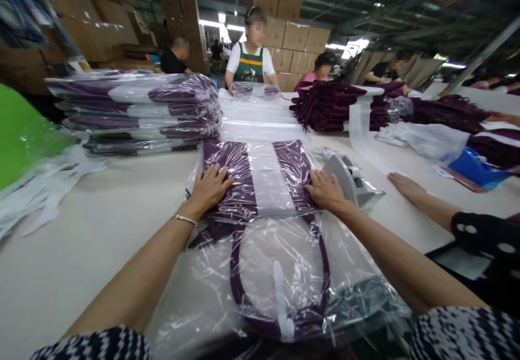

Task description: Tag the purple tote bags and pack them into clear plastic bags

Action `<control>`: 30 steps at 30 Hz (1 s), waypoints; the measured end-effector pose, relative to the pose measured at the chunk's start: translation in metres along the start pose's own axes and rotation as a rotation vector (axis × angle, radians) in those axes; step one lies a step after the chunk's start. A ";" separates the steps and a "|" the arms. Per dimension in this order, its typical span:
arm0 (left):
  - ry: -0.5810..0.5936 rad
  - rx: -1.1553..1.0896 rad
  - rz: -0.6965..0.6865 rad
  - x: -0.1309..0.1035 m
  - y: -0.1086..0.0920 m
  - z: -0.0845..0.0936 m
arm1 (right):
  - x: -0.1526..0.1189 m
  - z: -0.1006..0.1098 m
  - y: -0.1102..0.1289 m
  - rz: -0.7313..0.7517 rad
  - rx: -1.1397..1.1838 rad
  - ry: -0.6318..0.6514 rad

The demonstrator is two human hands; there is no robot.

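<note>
A purple bag point(231, 200) with a white band across its middle lies inside a clear plastic sleeve on the white table. Its looped purple handle point(234, 265) points toward me under the loose part of the plastic point(353, 240). My left hand point(210, 187) rests on the left side of the wrapped bag, fingers spread. On the right edge of the bag lies my right hand point(327, 189), fingers apart and pressing on the plastic. Just right of it stands a grey tape dispenser point(345, 173).
Wrapped purple bags point(138, 110) are stacked at the back left, unwrapped purple ones point(333, 105) at the back right. Another person's hand point(406, 185) lies on the table point(101, 213) at right. A person in a green apron point(252, 64) stands opposite. White strips point(52, 186) lie left.
</note>
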State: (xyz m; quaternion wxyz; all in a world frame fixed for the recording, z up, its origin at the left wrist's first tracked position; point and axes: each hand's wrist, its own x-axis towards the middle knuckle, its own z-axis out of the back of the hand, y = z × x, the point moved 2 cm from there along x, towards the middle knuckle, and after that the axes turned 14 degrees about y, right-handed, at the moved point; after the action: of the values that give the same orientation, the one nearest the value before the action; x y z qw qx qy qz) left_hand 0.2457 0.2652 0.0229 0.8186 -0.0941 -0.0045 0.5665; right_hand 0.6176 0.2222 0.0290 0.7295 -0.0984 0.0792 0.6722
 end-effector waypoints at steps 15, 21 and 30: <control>-0.014 0.107 -0.622 -0.236 -0.075 -0.050 | -0.248 -0.035 0.026 0.831 0.234 0.057; -0.230 0.082 -0.711 -0.282 -0.122 -0.050 | -0.316 -0.097 0.020 0.642 0.527 0.362; -0.395 -0.242 -0.495 -0.272 -0.131 0.003 | -0.302 -0.117 0.062 0.276 1.483 0.694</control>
State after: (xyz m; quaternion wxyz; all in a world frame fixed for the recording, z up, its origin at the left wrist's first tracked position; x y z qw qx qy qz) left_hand 0.2696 -0.0318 0.0734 0.8975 -0.0752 -0.2531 0.3532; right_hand 0.5329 -0.0936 -0.0121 0.4502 0.2168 0.7337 0.4605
